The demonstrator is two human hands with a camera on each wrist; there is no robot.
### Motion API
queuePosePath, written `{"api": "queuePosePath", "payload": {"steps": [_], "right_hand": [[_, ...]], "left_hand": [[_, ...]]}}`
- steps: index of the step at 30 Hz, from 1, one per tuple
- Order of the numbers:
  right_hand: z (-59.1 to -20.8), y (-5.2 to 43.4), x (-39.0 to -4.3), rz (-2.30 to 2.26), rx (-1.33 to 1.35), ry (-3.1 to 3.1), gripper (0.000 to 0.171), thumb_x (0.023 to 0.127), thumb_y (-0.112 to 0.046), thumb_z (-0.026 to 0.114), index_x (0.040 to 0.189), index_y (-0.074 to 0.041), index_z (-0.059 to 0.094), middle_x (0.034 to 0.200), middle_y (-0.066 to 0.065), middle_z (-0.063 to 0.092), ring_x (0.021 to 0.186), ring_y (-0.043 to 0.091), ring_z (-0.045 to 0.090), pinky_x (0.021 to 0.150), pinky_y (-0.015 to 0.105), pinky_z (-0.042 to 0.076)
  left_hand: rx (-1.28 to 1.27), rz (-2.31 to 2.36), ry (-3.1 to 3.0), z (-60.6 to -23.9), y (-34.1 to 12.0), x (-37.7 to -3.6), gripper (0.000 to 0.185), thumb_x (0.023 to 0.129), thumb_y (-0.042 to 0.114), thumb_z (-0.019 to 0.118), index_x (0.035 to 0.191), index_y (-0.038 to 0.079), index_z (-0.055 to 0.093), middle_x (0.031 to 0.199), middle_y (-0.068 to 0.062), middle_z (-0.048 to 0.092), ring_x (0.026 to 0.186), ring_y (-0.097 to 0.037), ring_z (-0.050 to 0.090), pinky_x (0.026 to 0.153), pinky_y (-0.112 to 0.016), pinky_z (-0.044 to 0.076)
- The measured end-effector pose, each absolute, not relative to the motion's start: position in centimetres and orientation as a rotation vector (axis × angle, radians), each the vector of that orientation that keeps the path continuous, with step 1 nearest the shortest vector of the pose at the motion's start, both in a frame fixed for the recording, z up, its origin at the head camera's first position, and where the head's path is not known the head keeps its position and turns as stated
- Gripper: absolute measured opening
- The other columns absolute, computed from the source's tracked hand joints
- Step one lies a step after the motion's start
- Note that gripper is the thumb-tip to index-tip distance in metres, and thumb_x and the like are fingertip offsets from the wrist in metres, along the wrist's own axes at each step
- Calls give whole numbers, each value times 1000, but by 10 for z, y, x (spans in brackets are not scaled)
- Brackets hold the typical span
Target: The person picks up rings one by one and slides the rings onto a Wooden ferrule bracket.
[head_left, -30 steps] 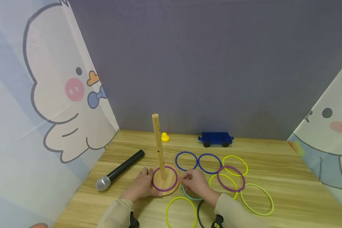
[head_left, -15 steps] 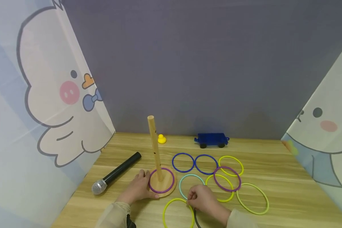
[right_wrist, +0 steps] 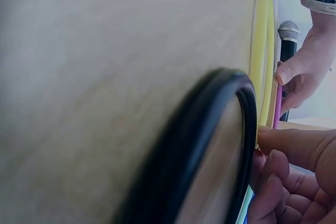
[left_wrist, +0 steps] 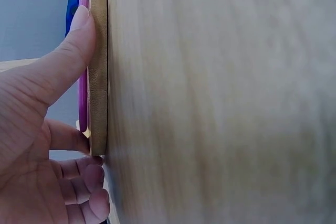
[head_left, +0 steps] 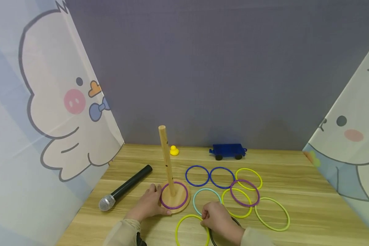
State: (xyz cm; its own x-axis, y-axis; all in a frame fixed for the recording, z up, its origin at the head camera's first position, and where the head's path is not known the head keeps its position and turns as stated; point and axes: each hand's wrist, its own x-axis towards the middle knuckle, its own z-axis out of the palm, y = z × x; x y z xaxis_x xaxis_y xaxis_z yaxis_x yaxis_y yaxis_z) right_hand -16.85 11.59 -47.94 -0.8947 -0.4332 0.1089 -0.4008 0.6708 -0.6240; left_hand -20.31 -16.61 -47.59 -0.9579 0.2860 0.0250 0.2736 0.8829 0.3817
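Note:
My left hand [head_left: 149, 203] grips the round base of a wooden peg stand [head_left: 166, 157], thumb along its front edge and fingers at its left side. A purple ring [head_left: 174, 208] lies around the post on the base; the left wrist view shows the thumb [left_wrist: 79, 27] beside that ring. With thumb and forefinger, my right hand [head_left: 216, 217] pinches the upper right edge of a yellow ring [head_left: 176, 230] in front of the stand. A black ring [head_left: 211, 236] lies partly hidden under this hand and looms close in the right wrist view.
Beyond the right hand lie a teal ring [head_left: 193, 201], two blue rings [head_left: 186, 176], more yellow rings [head_left: 261, 179], a purple ring [head_left: 259, 196] and a yellow-green ring [head_left: 288, 218]. A microphone [head_left: 127, 185] is at the left. A rubber duck [head_left: 174, 151] and blue toy wagon [head_left: 228, 150] stand behind.
My right hand has moved from the teal ring beside the base toward me, to the yellow ring, leaving the teal ring flat on the table. The left hand stays on the base.

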Motion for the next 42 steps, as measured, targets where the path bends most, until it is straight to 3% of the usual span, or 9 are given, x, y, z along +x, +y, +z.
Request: {"api": "queuePosePath", "payload": {"steps": [10,17,34,42], "right_hand": [[-481,111,-165,-920,-703,2969,27,64,-4,83,60,-19,61,57,-17,49,54,-2,43,50,22,39],[-481,110,-164,-959,-667,2949,22,63,0,73,60,-19,62,57,-16,49,53,-1,42,49,21,39],[-470,126,-174,-1452,-546,2496,1,79,0,72,79,-1,71,66,2,64,50,14,58,46,27,51],[-460,134,-177,-1535,-491,2420,6,83,-1,71,85,4,69,69,8,66,51,15,60,48,36,54]], "left_hand": [[440,591,3007,-477,-166,-204,118,61,58,86,140,-16,39,119,-28,44,108,-45,51,90,-56,47],[438,585,3011,-478,-166,-204,118,60,58,87,139,-16,40,119,-28,44,108,-46,51,89,-57,46],[425,597,3000,-473,-165,-202,117,61,57,87,139,-16,39,118,-28,44,107,-44,51,90,-56,46],[447,615,2996,-474,-165,-203,117,61,57,87,139,-17,39,119,-28,45,106,-43,52,91,-55,46]]}}
